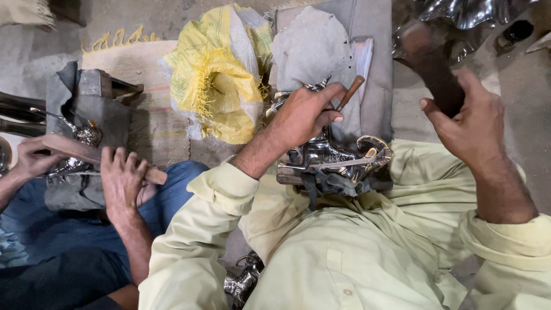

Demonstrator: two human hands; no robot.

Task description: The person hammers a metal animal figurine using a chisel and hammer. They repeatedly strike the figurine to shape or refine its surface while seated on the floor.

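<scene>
Pinching a slim wooden-handled punch (pixel 348 93) in our left hand (pixel 304 115), we set it against the shiny metal figure (pixel 338 158) on our lap; above the figure, our right hand (pixel 468 117) grips a raised wooden mallet (pixel 427 63). An off-centre blow might skid the punch and dent the figure.

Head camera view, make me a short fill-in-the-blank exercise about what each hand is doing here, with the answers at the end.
1. The left hand pinches a thin tool with a ____ handle against the shiny metal figure.
2. The right hand holds a dark wooden block ____ above the figure, not touching it.
3. The crumpled sack beyond the figure is ____ and white.
4. A co-worker's hands rest on a flat ____ stick.

Missing words: wooden; raised; yellow; wooden
</scene>
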